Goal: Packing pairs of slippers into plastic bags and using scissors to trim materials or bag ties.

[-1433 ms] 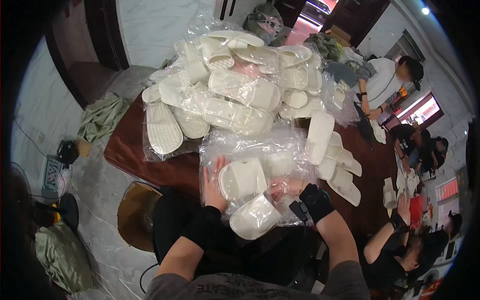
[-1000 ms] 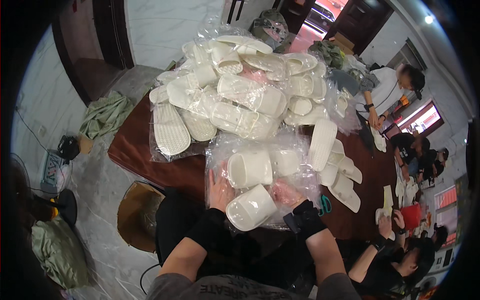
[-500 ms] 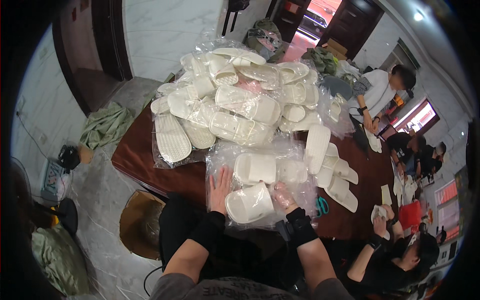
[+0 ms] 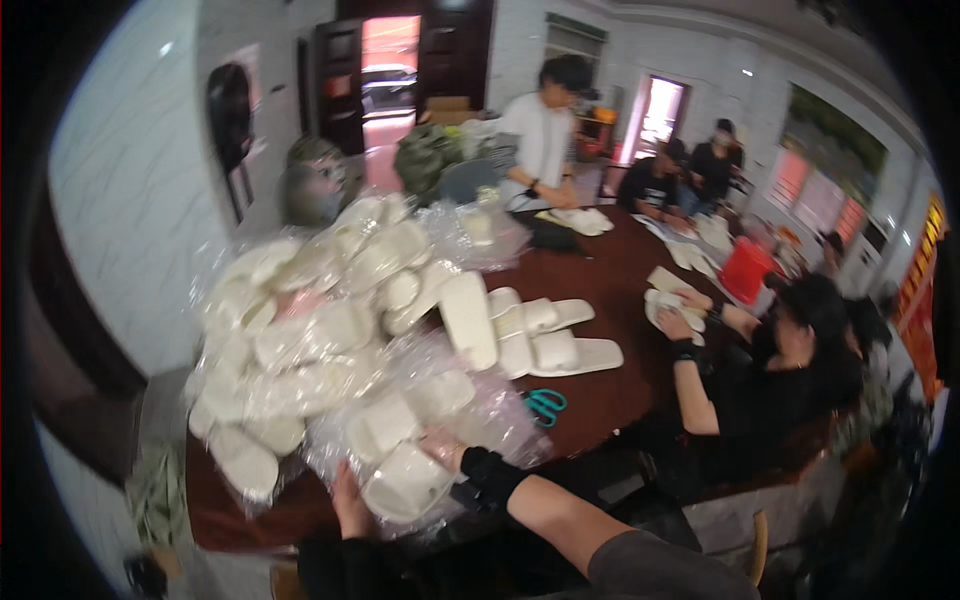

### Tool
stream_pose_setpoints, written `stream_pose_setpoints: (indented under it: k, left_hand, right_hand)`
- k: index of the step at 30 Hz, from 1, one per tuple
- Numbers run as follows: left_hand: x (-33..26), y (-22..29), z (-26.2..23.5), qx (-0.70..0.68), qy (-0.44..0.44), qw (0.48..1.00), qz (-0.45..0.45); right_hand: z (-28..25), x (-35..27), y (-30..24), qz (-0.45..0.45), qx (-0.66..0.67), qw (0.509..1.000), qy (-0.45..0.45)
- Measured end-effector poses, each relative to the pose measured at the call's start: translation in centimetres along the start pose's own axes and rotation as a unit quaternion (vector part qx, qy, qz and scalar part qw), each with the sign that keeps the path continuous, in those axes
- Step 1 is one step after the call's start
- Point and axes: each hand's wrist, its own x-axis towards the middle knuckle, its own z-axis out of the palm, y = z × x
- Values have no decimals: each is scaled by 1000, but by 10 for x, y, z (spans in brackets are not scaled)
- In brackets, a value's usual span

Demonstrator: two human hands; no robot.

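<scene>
Head view shows the left hand at the near-left border of a clear bag, fingers extended; blur leaves me unable to tell whether they pinch the film. The right hand touches the upper right of the near slipper; I cannot tell whether its fingers are closed on the slipper, or lie inside the bag or over it. Handling this well, I judge, means bracing the film gently with the left hand while the right guides the slipper from its end, without dragging the thin plastic into creases or tearing it.

The near slipper lies between the hands, off-white, rounded, with a broad smooth strap. The far slipper, of the same pale colour, rests just beyond it, ahead of both hands. Crinkled film catches the light around the pair. Teal scissors lie right of the right hand, with loose slippers beyond.
</scene>
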Motion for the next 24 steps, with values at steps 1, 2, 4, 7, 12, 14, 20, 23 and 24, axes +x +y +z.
stream_pose_setpoints:
  k: [1, 2, 4, 7, 12, 14, 20, 23, 24]
  left_hand:
    - [-6, -5, -19, -101, 41, 994, -18]
    - [-4, 12, -26, -146, 53, 987, -41]
    - [3, 53, -33, -152, 67, 985, -42]
    - [1, 54, -40, 41, 81, 995, 40]
    - [-5, 52, -8, 220, 61, 974, -15]
    - [-5, 52, -3, 232, 56, 971, -8]
    - [-1, 57, 4, 238, 43, 970, 4]
    - [-9, 45, -18, 271, 41, 961, -22]
    - [-8, 48, -16, 278, 40, 959, -18]
  right_hand:
    - [4, 4, -13, 32, -11, 999, -14]
    - [0, 1, -6, 44, -20, 999, -3]
    - [-13, -4, 4, 38, -33, 998, 27]
    - [8, -4, -15, 16, -49, 999, 16]
    - [15, -4, -7, -50, -45, 998, 15]
    - [11, -4, -8, -15, -12, 999, -51]
    - [-4, -18, -36, -34, -100, 990, 93]
    - [-8, -32, -61, -32, -73, 995, 53]
    - [-17, -34, -51, -16, -35, 997, 65]
